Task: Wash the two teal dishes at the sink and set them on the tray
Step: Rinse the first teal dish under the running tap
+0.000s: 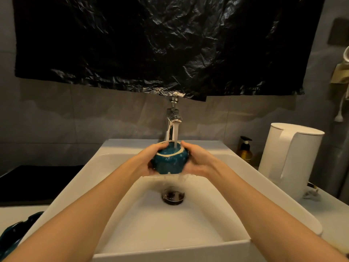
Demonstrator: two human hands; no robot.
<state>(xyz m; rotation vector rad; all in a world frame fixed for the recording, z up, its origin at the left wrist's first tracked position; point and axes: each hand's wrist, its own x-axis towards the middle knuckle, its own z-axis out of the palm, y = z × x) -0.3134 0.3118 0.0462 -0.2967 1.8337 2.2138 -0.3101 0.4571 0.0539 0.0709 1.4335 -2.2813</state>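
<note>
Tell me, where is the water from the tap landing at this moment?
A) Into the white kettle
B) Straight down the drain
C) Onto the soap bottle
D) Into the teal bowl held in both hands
D: the stream from the tap falls into the open top of the teal bowl, which the left hand and right hand hold above the sink.

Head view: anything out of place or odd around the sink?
Only the crumpled black plastic sheet on the wall: its lower edge hangs down to the chrome faucet's top. Water overflowing the round teal bowl lands inside the white basin.
</note>
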